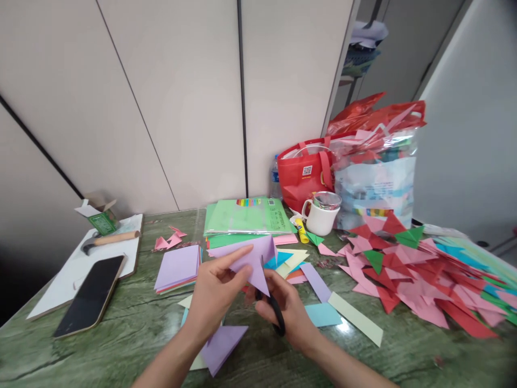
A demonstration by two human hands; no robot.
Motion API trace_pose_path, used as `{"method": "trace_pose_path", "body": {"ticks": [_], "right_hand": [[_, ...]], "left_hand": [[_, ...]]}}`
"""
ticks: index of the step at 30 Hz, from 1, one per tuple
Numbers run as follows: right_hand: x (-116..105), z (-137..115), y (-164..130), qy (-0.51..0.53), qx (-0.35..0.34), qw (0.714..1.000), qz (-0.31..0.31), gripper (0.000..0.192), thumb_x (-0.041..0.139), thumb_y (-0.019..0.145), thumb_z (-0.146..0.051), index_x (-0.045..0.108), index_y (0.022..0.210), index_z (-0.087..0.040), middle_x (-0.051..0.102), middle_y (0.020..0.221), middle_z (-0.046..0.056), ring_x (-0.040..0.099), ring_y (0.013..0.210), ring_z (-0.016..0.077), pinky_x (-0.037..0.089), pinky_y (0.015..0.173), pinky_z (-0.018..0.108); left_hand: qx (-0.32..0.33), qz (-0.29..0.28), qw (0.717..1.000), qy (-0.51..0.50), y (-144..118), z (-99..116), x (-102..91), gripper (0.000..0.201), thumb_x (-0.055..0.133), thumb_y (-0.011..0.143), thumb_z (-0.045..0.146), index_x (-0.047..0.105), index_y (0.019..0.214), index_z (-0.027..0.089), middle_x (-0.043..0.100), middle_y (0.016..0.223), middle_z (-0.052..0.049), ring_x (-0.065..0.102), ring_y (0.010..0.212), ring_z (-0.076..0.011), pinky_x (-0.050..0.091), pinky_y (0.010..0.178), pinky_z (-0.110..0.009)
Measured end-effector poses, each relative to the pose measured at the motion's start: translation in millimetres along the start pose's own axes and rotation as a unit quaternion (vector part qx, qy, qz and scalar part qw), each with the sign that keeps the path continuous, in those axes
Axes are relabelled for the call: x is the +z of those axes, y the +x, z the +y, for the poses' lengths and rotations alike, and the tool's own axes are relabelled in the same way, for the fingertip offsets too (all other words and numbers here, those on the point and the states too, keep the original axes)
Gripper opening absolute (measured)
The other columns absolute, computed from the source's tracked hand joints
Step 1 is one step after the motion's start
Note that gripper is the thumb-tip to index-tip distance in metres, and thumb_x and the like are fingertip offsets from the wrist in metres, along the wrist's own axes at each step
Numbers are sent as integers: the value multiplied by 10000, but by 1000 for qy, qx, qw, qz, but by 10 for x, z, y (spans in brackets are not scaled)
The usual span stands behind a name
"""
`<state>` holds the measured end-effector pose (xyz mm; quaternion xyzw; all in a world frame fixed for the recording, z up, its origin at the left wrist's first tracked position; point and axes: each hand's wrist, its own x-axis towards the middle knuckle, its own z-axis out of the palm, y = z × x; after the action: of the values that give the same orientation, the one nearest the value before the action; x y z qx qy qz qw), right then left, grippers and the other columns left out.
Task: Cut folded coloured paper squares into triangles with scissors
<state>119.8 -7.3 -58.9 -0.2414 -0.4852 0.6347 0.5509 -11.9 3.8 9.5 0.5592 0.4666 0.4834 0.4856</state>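
Note:
Between finger and thumb, my left hand (pixel 220 285) pinches a folded sheet of purple paper (pixel 255 274) above the table. My right hand (pixel 286 307) is closed around black-handled scissors (pixel 277 315), whose blade lies at the purple paper's right part. Below my left hand, a purple folded piece (pixel 223 347) rests on the table among pale scraps. To the left of the hands sits a stack of square paper with a purple sheet (pixel 177 268) on top. Cut strips lie to the right, among them a pale green strip (pixel 356 319) and a blue piece (pixel 323 314).
A large heap of folded red and pink paper (pixel 420 280) covers the right side. Behind are a green paper pack (pixel 246 216), a white mug (pixel 322 213), a glue stick (pixel 301 230) and a red bag (pixel 302 175). A phone (pixel 91 296) and hammer (pixel 109 241) lie left.

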Motion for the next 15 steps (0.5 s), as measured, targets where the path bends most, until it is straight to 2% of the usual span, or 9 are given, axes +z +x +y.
{"method": "trace_pose_path", "body": {"ticks": [5,9,15], "right_hand": [[-7,-2,-7,1,-13,1000,-1,358,740,674,-373,547,910,-185,614,756,14,553,707,145,426,669,241],[-13,-10,-9,1,-14,1000,2,378,736,675,-387,547,936,-190,634,823,37,583,758,173,441,701,265],[-73,82,29,-19,-13,999,36,349,762,654,-261,579,947,-208,598,813,5,555,747,155,442,729,273]], "left_hand": [[9,7,1000,25,-2,25,25,350,667,680,199,696,1029,194,624,522,31,494,443,-83,427,436,-183],[6,-8,999,33,-9,21,32,351,653,695,213,690,1043,204,591,492,40,481,448,-84,420,447,-188],[2,-3,998,63,2,-21,21,335,661,685,215,701,1018,233,649,612,26,420,476,-61,368,450,-167]]}}
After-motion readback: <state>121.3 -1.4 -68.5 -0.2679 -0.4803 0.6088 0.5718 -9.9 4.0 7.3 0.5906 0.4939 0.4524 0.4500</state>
